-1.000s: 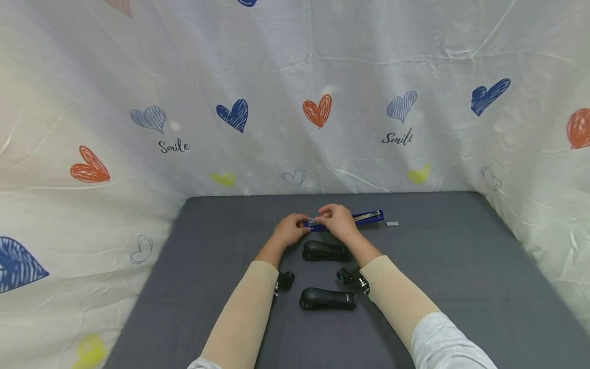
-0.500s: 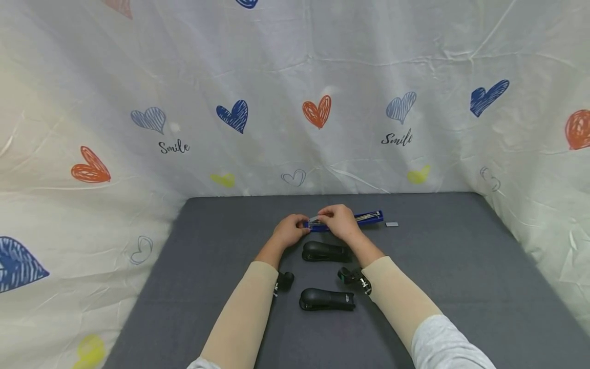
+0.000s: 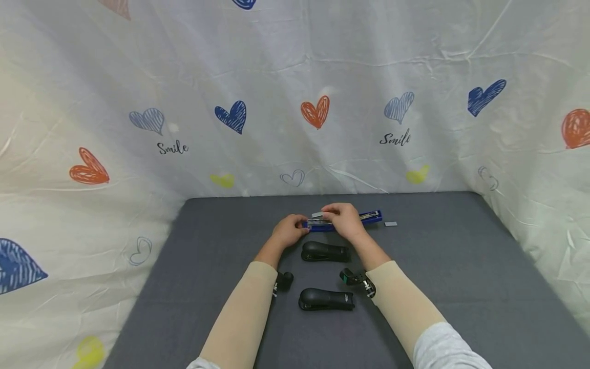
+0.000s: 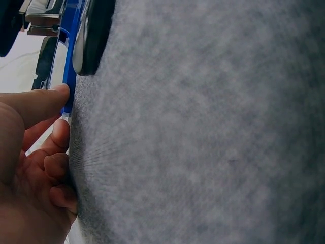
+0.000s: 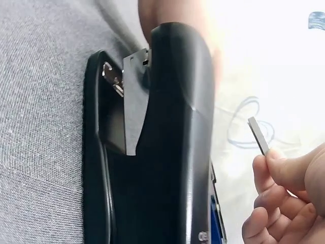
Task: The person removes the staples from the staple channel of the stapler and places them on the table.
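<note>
A blue stapler [image 3: 321, 229] lies opened out at the far part of the table, its metal staple channel exposed. My left hand [image 3: 289, 229] pinches its left end; in the left wrist view the thumb [image 4: 60, 95] presses against the blue edge. Above the channel, my right hand [image 3: 344, 221] pinches a short grey staple strip [image 3: 317, 214] between thumb and fingertips. In the right wrist view that strip [image 5: 259, 136] sticks up from the fingers, apart from the stapler. The right hand covers the stapler's middle in the head view.
Two black staplers lie nearer the body, one [image 3: 325, 251] just in front of the hands and another [image 3: 326, 299] between the forearms. A second staple strip [image 3: 391, 224] lies on the grey tabletop [image 3: 442, 266] right of the blue stapler. A printed white curtain [image 3: 276, 154] hangs behind.
My right hand has lifted the staple strip up off the blue stapler's channel and shifted slightly right, uncovering more of the channel. The left hand has stayed at the stapler's end.
</note>
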The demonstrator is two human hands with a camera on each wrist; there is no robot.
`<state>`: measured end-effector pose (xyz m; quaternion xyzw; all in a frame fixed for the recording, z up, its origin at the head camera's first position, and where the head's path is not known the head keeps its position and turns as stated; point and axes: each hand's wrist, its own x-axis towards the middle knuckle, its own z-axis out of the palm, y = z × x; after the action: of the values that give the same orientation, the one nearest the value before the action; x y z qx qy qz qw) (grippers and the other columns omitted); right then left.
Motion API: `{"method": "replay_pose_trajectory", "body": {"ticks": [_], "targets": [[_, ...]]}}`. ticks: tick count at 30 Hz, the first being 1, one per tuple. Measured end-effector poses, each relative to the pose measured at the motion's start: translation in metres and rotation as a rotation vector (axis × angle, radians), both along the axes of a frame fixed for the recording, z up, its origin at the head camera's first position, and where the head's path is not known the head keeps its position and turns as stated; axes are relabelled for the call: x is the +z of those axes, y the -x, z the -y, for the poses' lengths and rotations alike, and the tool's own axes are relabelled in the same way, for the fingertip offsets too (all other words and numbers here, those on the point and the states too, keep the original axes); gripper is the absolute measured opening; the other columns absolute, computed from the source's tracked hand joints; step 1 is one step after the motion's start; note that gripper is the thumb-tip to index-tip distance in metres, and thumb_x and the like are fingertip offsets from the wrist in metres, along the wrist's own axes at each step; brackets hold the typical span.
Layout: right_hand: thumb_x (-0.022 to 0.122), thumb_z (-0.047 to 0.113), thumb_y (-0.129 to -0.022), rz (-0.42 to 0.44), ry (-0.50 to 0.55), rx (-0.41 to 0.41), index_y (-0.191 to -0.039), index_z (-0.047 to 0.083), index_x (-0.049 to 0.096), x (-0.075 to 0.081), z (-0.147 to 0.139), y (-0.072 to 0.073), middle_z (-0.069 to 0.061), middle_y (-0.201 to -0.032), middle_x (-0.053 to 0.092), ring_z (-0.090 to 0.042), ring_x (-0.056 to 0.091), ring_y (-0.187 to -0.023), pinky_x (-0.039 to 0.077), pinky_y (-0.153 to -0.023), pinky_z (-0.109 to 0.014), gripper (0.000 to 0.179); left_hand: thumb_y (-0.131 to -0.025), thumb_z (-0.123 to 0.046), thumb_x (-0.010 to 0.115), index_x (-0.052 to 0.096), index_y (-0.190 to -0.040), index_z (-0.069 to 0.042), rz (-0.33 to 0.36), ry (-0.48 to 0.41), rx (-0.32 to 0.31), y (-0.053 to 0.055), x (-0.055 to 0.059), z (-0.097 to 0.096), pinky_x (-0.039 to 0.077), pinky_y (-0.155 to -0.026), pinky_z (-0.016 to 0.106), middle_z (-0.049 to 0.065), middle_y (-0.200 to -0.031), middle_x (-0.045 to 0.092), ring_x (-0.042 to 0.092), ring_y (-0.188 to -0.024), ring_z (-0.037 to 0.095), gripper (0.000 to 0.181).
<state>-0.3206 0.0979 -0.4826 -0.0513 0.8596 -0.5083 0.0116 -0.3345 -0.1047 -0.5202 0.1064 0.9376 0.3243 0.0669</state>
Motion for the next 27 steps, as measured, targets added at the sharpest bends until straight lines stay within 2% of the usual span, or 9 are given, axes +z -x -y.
{"method": "replay_pose_trajectory", "body": {"ticks": [9,17,27], "targets": [[0.065,0.017,-0.103,-0.039,-0.001,-0.023,-0.121,0.002,0.074,0.004,-0.014,-0.006,-0.014,-0.12,0.072,-0.032,0.067,-0.109,0.052,-0.091,-0.048,0.025,-0.099,-0.025,0.07,0.069,-0.132,-0.012,0.001,-0.003,-0.005,-0.001,-0.001,0.0,0.042,-0.073,0.036,0.002,-0.093,0.057,0.052,-0.079,0.018,0.035],[0.063,0.017,-0.104,-0.02,0.0,-0.047,-0.126,0.004,0.072,0.008,-0.03,-0.009,-0.014,-0.121,0.07,-0.032,0.064,-0.112,0.051,-0.091,-0.049,0.027,-0.1,-0.022,0.069,0.069,-0.133,-0.011,-0.015,-0.003,-0.015,-0.004,-0.001,0.001,0.043,-0.073,0.037,0.002,-0.093,0.058,0.052,-0.08,0.018,0.035],[0.063,0.016,-0.104,-0.066,-0.017,-0.087,-0.124,0.001,0.072,0.016,-0.053,-0.009,-0.017,-0.121,0.071,-0.035,0.063,-0.113,0.049,-0.095,-0.051,0.026,-0.1,-0.022,0.068,0.069,-0.132,-0.011,-0.012,-0.017,-0.02,-0.005,0.002,0.0,0.042,-0.072,0.036,0.002,-0.091,0.057,0.052,-0.079,0.017,0.034]]}}
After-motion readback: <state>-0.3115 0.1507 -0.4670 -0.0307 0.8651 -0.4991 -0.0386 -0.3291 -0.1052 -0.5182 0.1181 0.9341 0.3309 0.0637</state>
